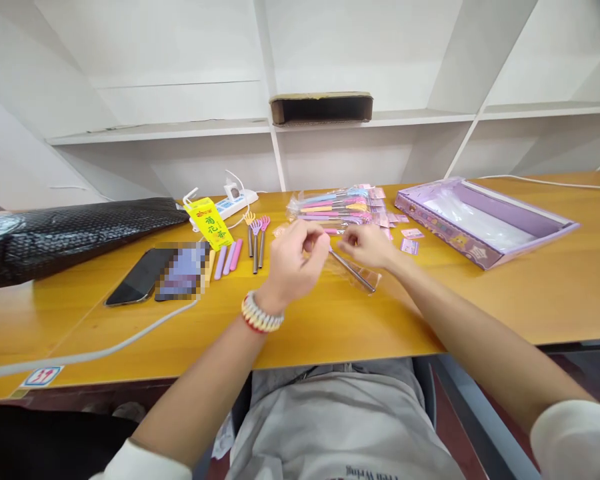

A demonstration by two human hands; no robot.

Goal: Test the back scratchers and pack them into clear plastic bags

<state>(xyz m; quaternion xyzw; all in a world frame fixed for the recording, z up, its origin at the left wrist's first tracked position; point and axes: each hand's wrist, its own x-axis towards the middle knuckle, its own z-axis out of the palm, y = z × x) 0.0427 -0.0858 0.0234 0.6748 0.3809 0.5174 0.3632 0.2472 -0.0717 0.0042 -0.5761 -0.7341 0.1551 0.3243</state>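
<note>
My left hand (pixel 300 259), with a beaded bracelet at the wrist, is closed, fingertips curled at the upper end of a metal back scratcher rod (pixel 353 270). The rod slants down to the right inside a clear plastic wrapper (pixel 371 279). Just right of it my right hand (pixel 366 245) is closed in a pinch, slightly blurred; what its fingertips hold is hidden. Behind both hands lies a pile of wrapped back scratchers (pixel 337 203) with coloured claw heads. Small printed cards (pixel 410 246) rest right of my right hand.
Left are unwrapped back scratchers (pixel 255 247), coloured handle sleeves (pixel 226 260), a yellow drink carton (pixel 209 223), a power strip (pixel 237 203), a phone (pixel 140 277), and a black wrapped bundle (pixel 80 233). A purple open box (pixel 480 250) stands right. White shelves hold a cardboard box (pixel 322 98).
</note>
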